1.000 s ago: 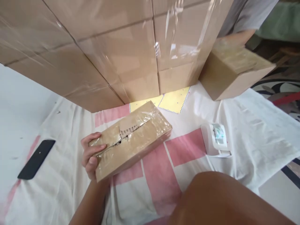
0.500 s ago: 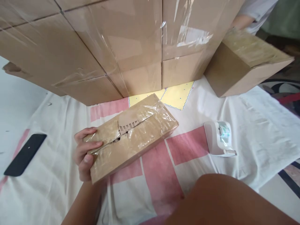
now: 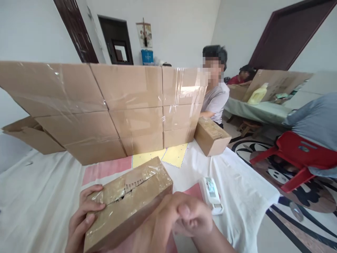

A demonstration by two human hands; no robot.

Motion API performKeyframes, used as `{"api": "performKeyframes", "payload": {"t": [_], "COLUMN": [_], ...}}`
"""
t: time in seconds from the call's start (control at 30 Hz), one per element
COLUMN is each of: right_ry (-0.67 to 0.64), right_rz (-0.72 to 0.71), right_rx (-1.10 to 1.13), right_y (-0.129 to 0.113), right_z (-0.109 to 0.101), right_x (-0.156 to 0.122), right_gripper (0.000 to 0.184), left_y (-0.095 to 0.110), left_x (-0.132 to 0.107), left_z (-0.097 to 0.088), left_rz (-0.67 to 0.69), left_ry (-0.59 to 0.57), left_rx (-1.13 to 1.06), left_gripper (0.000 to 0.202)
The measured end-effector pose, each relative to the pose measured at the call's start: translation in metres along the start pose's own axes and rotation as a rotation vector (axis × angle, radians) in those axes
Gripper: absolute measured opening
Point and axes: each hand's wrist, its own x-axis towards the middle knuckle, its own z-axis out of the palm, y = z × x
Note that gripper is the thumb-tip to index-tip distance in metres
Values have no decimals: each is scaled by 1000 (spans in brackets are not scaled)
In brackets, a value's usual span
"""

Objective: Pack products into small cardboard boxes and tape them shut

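Observation:
A taped brown cardboard box (image 3: 137,203) lies tilted toward me, with a torn, ragged gap along its top seam. My left hand (image 3: 84,214) grips its left end, fingers over the top edge. Close by the box's near right side is my right hand (image 3: 193,214), its fingers curled and partly smeared by motion; whatever they may hold is hidden. Beyond that hand stands a white tape dispenser (image 3: 212,196) on the cloth.
Stacked cardboard boxes (image 3: 137,116) wall off the far side, near yellow paper (image 3: 173,154). Another box (image 3: 212,137) stands at the right cloth edge, beside a person (image 3: 217,95). An open carton (image 3: 39,135) is at left. A red chair (image 3: 297,154) stands farther right.
My view has tilted up, bringing the room and other people into sight. My right hand has come in beside the box. My left hand keeps its hold on the box's left end.

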Motion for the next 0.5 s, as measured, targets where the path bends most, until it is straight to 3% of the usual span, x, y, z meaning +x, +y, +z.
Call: {"api": "performKeyframes", "payload": {"t": [0.1, 0.17, 0.27, 0.37, 0.5], "right_ry": [-69, 7, 276, 578, 868], "right_rz": [27, -1, -47, -83, -102], "right_rx": [79, 56, -154, -463, -849], "right_y": [-18, -28, -39, -50, -63], "right_z": [4, 4, -10, -38, -74], "right_x": [7, 1, -22, -51, -77], "right_gripper": [38, 21, 15, 16, 17], "left_y": [-8, -11, -17, -24, -22], "left_x": [0, 1, 2, 0, -3], "left_z": [-2, -2, -3, -6, -6], "left_rz": [-53, -68, -61, -73, -91], "left_ry": [-79, -84, -105, -133, -157], "left_rx": [-104, -157, -186, -161, -138], "left_gripper": [33, 33, 33, 35, 37]}}
